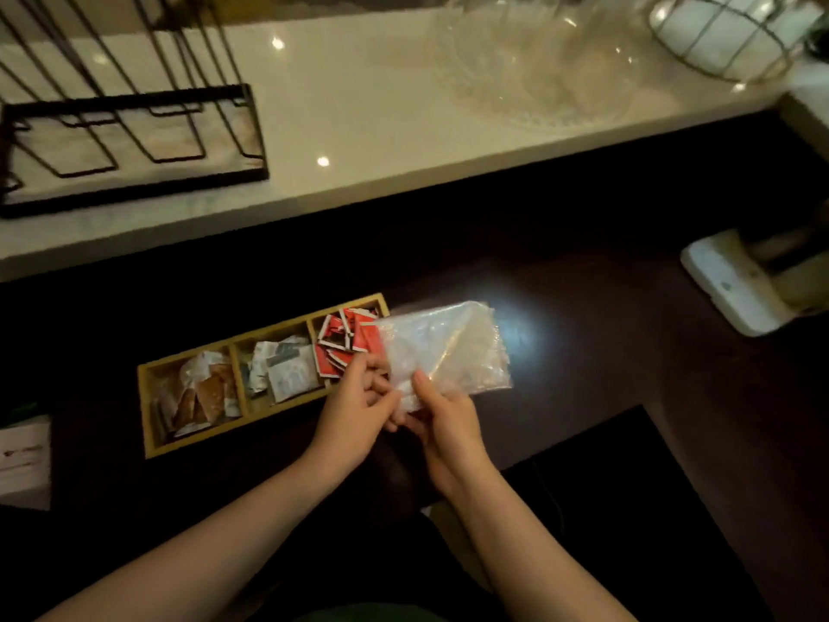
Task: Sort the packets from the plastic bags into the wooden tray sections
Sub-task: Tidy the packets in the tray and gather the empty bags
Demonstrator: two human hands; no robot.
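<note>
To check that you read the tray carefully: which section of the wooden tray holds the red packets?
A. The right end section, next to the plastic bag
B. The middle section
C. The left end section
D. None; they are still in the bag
A: the red packets lie in the wooden tray's right end section, beside the clear plastic bag that both hands hold.

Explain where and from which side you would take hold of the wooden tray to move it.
Grip the wooden tray at its left short end wall, coming from the left, probably with fingers over the rim. That end is bare and clear, while the right end lies under the plastic bag held by the left hand and right hand. The long, narrow shape may call for steadying the other end too.
</note>
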